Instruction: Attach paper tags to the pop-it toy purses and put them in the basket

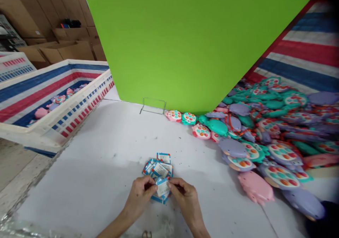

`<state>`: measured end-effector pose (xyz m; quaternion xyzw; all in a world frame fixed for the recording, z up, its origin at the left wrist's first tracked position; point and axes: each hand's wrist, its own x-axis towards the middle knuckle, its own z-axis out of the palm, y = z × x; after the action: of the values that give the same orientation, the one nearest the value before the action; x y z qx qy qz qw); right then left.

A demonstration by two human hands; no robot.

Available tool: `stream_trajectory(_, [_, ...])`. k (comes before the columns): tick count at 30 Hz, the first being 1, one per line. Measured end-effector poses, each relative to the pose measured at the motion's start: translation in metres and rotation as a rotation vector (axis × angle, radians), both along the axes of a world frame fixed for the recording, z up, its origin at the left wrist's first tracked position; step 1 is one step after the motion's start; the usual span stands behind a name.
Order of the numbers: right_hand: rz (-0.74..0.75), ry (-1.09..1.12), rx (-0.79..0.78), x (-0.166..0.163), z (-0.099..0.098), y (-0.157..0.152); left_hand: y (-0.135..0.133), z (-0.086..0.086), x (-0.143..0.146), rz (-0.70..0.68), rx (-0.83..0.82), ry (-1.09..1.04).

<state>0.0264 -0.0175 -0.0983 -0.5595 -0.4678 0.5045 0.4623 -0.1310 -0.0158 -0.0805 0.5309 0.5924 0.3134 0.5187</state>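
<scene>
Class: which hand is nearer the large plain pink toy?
Right. The right hand is left of the pink toy; the left hand is farther left, across the label both pinch.

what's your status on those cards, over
Left hand and right hand both pinching one card. Card pile just beyond it on the table. Toys heaped to the right, clear of the hands.
</scene>
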Motion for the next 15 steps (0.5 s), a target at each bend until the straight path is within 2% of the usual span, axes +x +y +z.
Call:
stream_trajectory(6, [-0.055,-0.038,0.002,0.007,-0.001,0.004,0.000,0.007,-0.008,0.006,-0.030,0.054])
stream_trajectory(10, [-0.089,-0.063,0.025,0.011,-0.002,0.004,0.000,0.021,-0.006,0.063,0.101,0.161])
stream_trajectory(12, [-0.084,-0.075,0.039,0.010,0.001,0.002,0.001,0.025,0.000,0.039,0.118,0.112])
stream_trajectory(15, [-0.093,-0.103,0.069,0.008,0.010,-0.003,0.002,0.023,0.010,-0.027,0.015,-0.057])
